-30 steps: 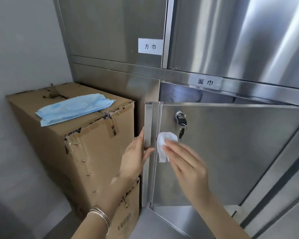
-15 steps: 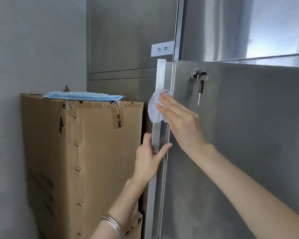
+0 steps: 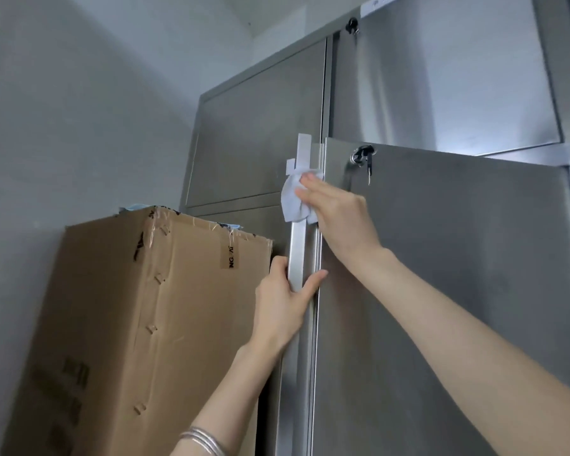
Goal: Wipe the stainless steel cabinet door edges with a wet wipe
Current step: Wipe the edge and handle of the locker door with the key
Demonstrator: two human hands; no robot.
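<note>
the wipe had moved off the door face by the lock onto the left edge, near its top, so edge wiping had begun. the right hand pressed it with flat fingers; the left hand gripped the edge lower down. the box crowded the left.

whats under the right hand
A crumpled white wet wipe, which the right hand presses against the door's vertical edge strip. The stretch of strip behind the wipe, and the wipe under the palm, are covered.
</note>
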